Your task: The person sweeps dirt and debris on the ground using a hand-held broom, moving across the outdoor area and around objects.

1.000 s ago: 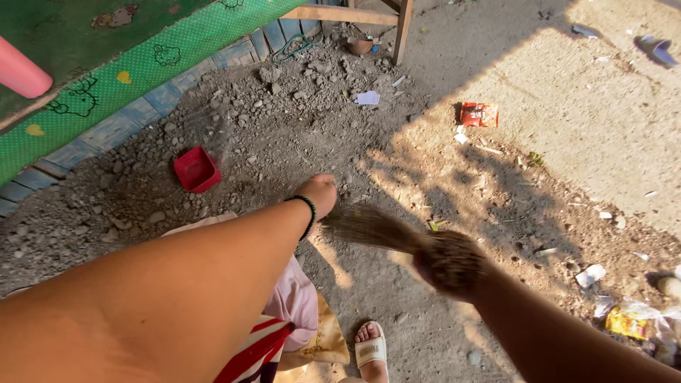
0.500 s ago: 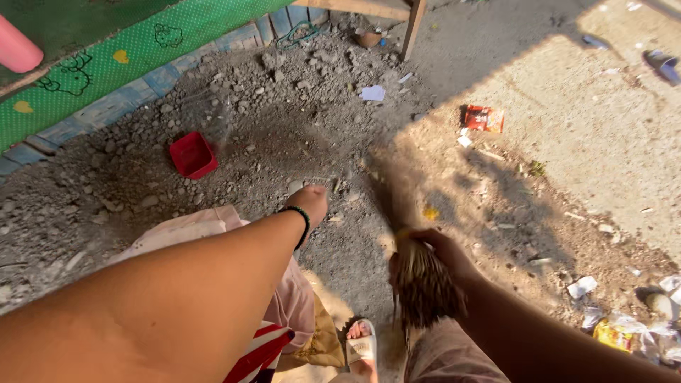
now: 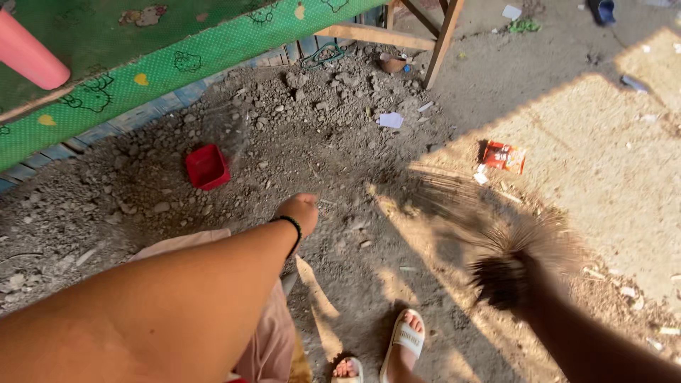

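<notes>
Low in the right of the frame I see a bundled brown stick broom [image 3: 496,241], its bristles blurred and fanned toward the upper left over the dirt ground [image 3: 355,163]. My right hand [image 3: 514,284] is clenched round its bound end. My left hand [image 3: 301,211], at centre, wears a black bead bracelet [image 3: 291,227]; whether its fingers are curled I cannot tell. A small red square plastic tub [image 3: 207,167] lies up-left.

Probably a home's outdoor dirt yard: rubble [image 3: 312,106], litter [image 3: 504,156], wooden table legs [image 3: 443,39].
</notes>
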